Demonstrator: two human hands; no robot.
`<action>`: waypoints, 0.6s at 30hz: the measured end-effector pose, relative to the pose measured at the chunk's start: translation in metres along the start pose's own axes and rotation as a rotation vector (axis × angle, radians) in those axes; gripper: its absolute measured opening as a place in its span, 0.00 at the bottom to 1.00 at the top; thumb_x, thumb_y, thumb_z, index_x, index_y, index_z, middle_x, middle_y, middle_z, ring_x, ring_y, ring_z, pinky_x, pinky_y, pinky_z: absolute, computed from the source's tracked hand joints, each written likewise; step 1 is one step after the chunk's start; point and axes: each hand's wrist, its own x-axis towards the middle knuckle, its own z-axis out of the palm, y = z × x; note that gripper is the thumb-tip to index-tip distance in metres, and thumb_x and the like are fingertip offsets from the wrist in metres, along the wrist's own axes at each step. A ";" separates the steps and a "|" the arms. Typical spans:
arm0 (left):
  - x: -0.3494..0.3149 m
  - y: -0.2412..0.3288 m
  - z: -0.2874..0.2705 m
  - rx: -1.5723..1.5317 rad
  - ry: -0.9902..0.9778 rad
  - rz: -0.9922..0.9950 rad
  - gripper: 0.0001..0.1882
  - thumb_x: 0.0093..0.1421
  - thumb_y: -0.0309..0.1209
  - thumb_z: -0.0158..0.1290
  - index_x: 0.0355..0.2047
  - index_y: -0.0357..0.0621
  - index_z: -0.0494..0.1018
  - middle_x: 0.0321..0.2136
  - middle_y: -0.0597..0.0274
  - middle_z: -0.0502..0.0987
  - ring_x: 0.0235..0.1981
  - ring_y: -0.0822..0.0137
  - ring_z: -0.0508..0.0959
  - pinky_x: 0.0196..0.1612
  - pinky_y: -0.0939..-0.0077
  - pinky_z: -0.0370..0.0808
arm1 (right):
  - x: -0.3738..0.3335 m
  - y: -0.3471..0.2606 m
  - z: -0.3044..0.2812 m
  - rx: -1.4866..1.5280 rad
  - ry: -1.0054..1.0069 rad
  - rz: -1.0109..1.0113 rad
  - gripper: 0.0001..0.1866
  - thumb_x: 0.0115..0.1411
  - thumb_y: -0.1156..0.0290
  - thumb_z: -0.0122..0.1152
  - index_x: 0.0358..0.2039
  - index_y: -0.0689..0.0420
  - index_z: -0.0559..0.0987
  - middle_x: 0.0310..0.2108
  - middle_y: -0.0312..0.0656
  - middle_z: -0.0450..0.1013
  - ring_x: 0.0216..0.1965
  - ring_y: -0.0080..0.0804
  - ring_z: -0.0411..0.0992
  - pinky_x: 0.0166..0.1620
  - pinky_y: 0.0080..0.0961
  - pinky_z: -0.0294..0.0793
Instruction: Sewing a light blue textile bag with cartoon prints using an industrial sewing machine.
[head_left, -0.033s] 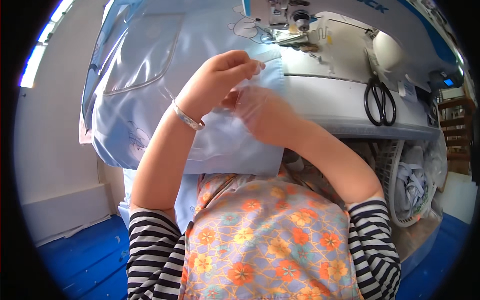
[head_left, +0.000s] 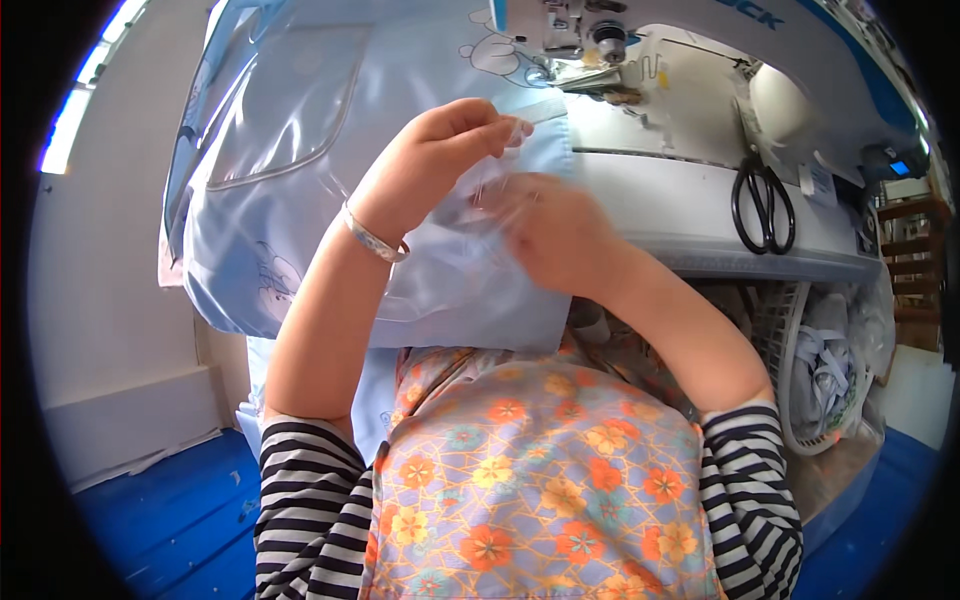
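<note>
My left hand (head_left: 450, 145) is closed, its thumb and forefinger pinching a bit of clear plastic (head_left: 515, 133) over the blue fabric. Just below and to the right is my right hand (head_left: 562, 238), smeared by motion. More see-through plastic shows by its fingers, but whether they grip it cannot be made out. Under both hands spreads a shiny light-blue fabric (head_left: 420, 290) with printed cartoon figures and a clear window (head_left: 285, 110) at its left. Its stitched right edge lies near the sewing machine (head_left: 700, 25).
Black-handled scissors (head_left: 762, 205) lie on the white machine table (head_left: 640, 200), right of my hands. Small scraps (head_left: 600, 80) sit by the machine's needle area. Below the table at right, a white plastic basket (head_left: 783, 350) holds grey cloth and ties.
My right hand has shifted slightly right, away from my left hand. The left hand stays almost where it was, still pinching.
</note>
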 end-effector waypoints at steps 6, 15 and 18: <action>-0.001 -0.006 0.011 -0.027 0.040 0.234 0.10 0.65 0.34 0.52 0.37 0.41 0.76 0.27 0.74 0.72 0.26 0.82 0.67 0.25 0.85 0.65 | -0.002 0.022 -0.025 -0.260 0.091 0.155 0.24 0.57 0.66 0.63 0.51 0.66 0.71 0.53 0.56 0.69 0.59 0.56 0.64 0.65 0.47 0.59; 0.038 -0.010 0.008 0.869 0.130 0.677 0.12 0.61 0.27 0.49 0.43 0.36 0.75 0.38 0.53 0.78 0.43 0.55 0.75 0.49 0.64 0.70 | 0.015 0.012 -0.004 -0.369 0.091 0.246 0.30 0.54 0.58 0.65 0.54 0.61 0.70 0.58 0.53 0.64 0.61 0.53 0.61 0.62 0.44 0.61; 0.056 -0.018 0.007 1.108 0.094 0.766 0.14 0.59 0.26 0.48 0.45 0.36 0.75 0.46 0.52 0.78 0.54 0.53 0.72 0.60 0.58 0.64 | 0.018 0.011 -0.003 -0.389 0.056 0.297 0.30 0.53 0.58 0.66 0.53 0.59 0.72 0.58 0.52 0.65 0.61 0.50 0.62 0.62 0.43 0.59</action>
